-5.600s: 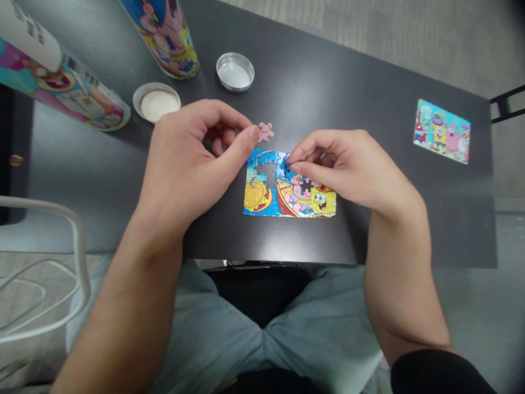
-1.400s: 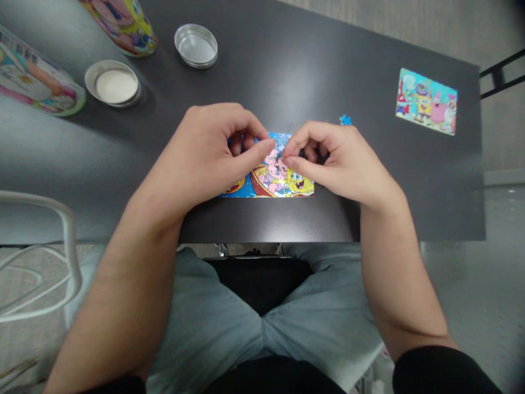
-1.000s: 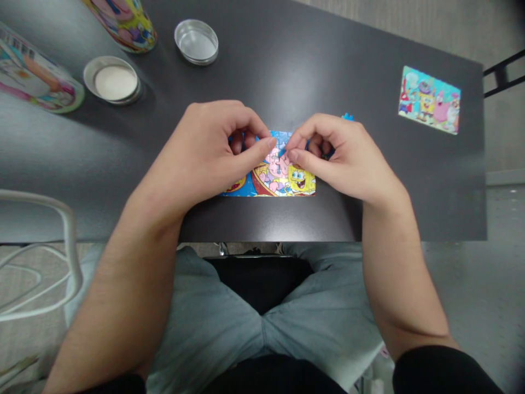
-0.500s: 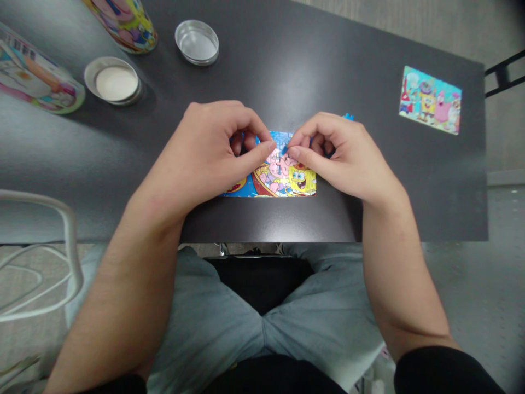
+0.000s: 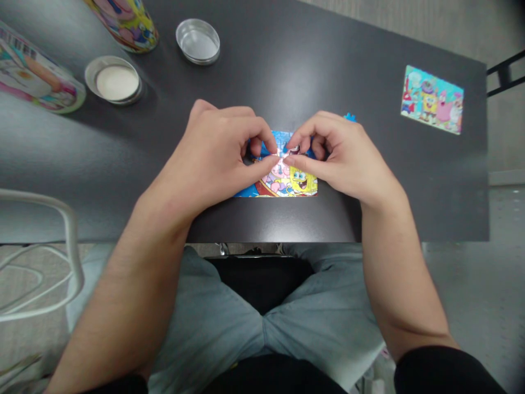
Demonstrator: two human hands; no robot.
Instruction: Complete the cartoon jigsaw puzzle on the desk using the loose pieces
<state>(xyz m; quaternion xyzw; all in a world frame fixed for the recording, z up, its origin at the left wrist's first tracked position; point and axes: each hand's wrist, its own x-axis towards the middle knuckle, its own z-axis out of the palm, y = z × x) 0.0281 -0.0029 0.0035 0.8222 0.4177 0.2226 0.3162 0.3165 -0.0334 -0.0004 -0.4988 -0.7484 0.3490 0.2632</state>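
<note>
A cartoon jigsaw puzzle (image 5: 283, 189) lies flat near the table's front edge, partly covered by my hands. At its middle, my right hand (image 5: 334, 148) is closed in a pinch on a small blue puzzle piece (image 5: 284, 148). From the other side, my left hand (image 5: 229, 148) reaches over the puzzle with thumb and forefinger close together, almost meeting the right fingertips. Whether anything sits between those left fingertips is too small to make out. Another loose blue puzzle piece (image 5: 350, 117) shows just beyond the right hand.
On the dark table (image 5: 287, 71), a finished-looking cartoon picture card (image 5: 432, 101) lies at the right. Two round metal lids (image 5: 197, 41) (image 5: 114, 80) and two printed cans (image 5: 127, 24) (image 5: 36, 71) are at the far left. A white curved tube (image 5: 71, 246) stands by the front left.
My left hand has shifted slightly right, its fingertips closer to the right ones. The right thumb has drawn a little left, over the puzzle's middle.
</note>
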